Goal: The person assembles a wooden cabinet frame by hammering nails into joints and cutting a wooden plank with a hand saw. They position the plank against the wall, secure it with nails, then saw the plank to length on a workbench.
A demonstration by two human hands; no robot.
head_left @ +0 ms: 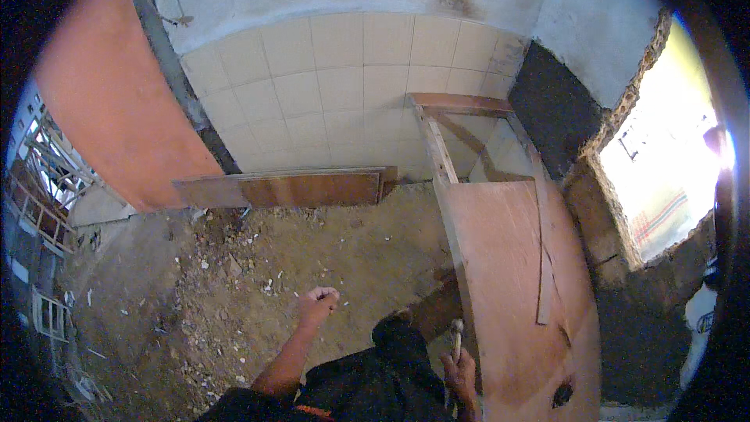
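Observation:
My left hand (317, 302) is held out over the dirt floor, its fingers curled together; whatever may be in them is too small to make out. Low in the picture, my right hand (462, 369) grips a hammer (456, 345) by its pale handle, the head pointing up. Just right of that hand stretches a reddish-brown plywood panel (500, 250) on a wooden frame (439, 144). The frame's far end is uncovered and shows a slanting brace. A thin wood strip (541, 273) lies along the panel, near a dark hole (562, 393).
Rubble and chips litter the dirt floor (234, 281). Flat boards (305, 189) lean against the tiled wall (336, 94) ahead. A rough-edged opening (660, 164) lets in bright light on the right. An orange wall (117, 94) and a small wooden frame (51, 314) are on the left.

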